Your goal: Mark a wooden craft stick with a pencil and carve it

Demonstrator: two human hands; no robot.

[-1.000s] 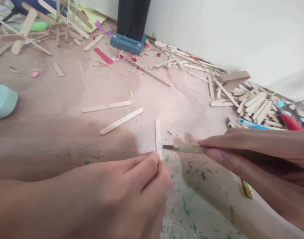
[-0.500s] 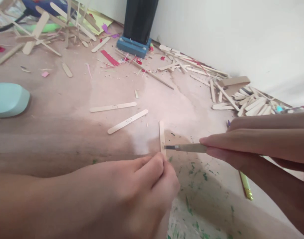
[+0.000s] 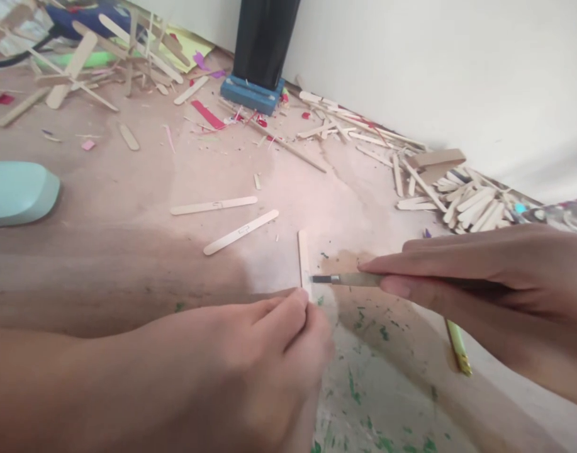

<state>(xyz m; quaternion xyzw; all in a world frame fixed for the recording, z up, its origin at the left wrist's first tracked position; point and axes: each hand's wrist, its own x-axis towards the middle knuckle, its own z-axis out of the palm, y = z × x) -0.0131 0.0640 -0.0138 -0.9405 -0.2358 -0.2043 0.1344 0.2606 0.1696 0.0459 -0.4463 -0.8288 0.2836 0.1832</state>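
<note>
My left hand (image 3: 269,352) is closed on the lower end of a popsicle stick (image 3: 304,255), which points away from me on the table. Between the fingers and thumb of my right hand (image 3: 448,283) is a craft knife (image 3: 357,279) with a light handle and a dark metal tip. That tip lies at the right edge of the stick, just above my left fingertips; whether it touches the wood is hard to tell. Two more popsicle sticks with small pencilled outlines, an upper one (image 3: 194,207) and a lower one (image 3: 226,240), rest to the left.
A pencil (image 3: 458,349) lies under my right hand. Heaps of loose sticks (image 3: 477,201) line the wall at right and upper left. A black post on a blue base (image 3: 253,93) stands at the back, a pale turquoise object (image 3: 19,192) at left. Green specks mark the near tabletop.
My right hand has tilted and its fingers have shifted a little on the knife. The knife tip has moved slightly off the stick's middle to its right edge. The view has shifted slightly.
</note>
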